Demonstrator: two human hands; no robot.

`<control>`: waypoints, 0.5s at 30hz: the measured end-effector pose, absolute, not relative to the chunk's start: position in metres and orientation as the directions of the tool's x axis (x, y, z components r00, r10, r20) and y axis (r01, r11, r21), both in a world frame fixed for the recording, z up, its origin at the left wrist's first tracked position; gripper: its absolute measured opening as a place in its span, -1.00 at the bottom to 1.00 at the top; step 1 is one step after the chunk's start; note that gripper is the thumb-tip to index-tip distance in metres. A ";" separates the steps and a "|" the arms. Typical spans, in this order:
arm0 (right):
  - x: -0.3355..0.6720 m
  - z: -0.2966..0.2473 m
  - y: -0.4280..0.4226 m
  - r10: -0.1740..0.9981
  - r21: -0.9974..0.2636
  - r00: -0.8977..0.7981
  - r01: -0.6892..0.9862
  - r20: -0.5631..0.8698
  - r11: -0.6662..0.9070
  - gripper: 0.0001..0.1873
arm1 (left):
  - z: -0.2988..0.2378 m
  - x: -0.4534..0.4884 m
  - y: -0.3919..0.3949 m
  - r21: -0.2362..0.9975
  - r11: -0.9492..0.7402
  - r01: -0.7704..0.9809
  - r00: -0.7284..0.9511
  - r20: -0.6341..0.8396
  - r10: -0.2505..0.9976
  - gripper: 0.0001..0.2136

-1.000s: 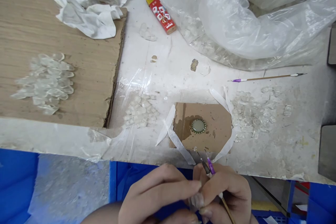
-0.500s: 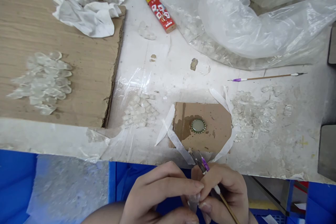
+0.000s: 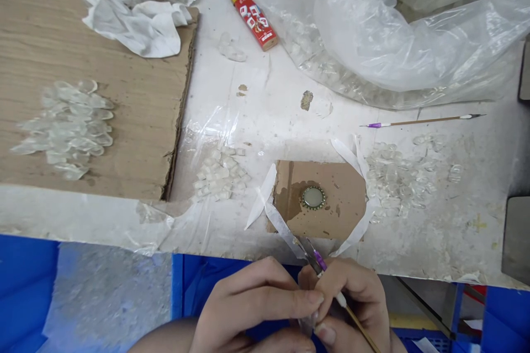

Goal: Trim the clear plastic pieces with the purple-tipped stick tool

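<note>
My left hand (image 3: pixel 252 300) and my right hand (image 3: pixel 358 292) meet at the table's front edge. Between their fingertips is a small clear plastic piece (image 3: pixel 307 324), partly hidden; the left fingers pinch it. A thin wooden stick tool with a purple needle tip (image 3: pixel 318 259) and white collar lies through my right hand. Beside it a dark, pointed tool like tweezers (image 3: pixel 311 262) sticks out from the same hand. Just beyond, a bottle cap (image 3: pixel 313 197) with a pale, shiny filling rests on a small cardboard piece (image 3: pixel 350 187) taped to the table.
Right of the card lie loose clear pieces (image 3: pixel 399 182); left, a pile of small whitish pieces (image 3: pixel 221 174). Clear tabs (image 3: pixel 78 124) sit on a larger cardboard sheet (image 3: pixel 141 121). Behind are a red lighter (image 3: pixel 254 17), a plastic bag (image 3: pixel 372 49) and a second stick tool (image 3: pixel 426 121).
Both hands stay together, shifting only slightly. The stick tool and the dark pointed tool have moved a little left. Things on the table have not moved.
</note>
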State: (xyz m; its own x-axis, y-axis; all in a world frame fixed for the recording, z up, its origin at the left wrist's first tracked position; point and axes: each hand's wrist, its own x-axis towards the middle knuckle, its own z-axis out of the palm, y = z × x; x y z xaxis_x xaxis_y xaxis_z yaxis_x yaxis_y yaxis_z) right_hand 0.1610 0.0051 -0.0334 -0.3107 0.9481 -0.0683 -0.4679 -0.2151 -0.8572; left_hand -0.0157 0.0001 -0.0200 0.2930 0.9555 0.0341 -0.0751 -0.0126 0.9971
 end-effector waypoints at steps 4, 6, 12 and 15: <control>0.159 -0.035 0.006 0.954 -0.870 -0.293 -0.455 -0.059 -0.193 -0.73 | -0.021 -0.016 0.000 0.996 -0.011 -0.086 0.305 0.037 0.952 -0.73; 0.157 -0.034 0.006 0.959 -0.872 -0.278 -0.455 -0.056 -0.182 -0.69 | -0.022 -0.017 0.001 0.996 -0.017 -0.087 0.316 0.044 0.948 -0.72; 0.154 -0.029 0.007 0.967 -0.899 -0.250 -0.411 -0.048 -0.151 -0.67 | -0.022 -0.017 0.001 0.990 -0.051 -0.130 0.326 0.091 0.941 -0.66; 0.154 -0.029 0.009 0.971 -0.909 -0.235 -0.396 -0.034 -0.128 -0.68 | -0.021 -0.015 0.001 0.992 -0.035 -0.119 0.321 0.072 0.944 -0.66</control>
State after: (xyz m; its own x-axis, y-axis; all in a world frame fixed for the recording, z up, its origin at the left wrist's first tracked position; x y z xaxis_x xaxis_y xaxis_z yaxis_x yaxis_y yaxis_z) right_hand 0.1540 0.0086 -0.0295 -0.2349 0.9714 -0.0344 -0.3963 -0.1280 -0.9091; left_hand -0.0155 0.0010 -0.0215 0.3206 0.9445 0.0721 -0.1187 -0.0355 0.9923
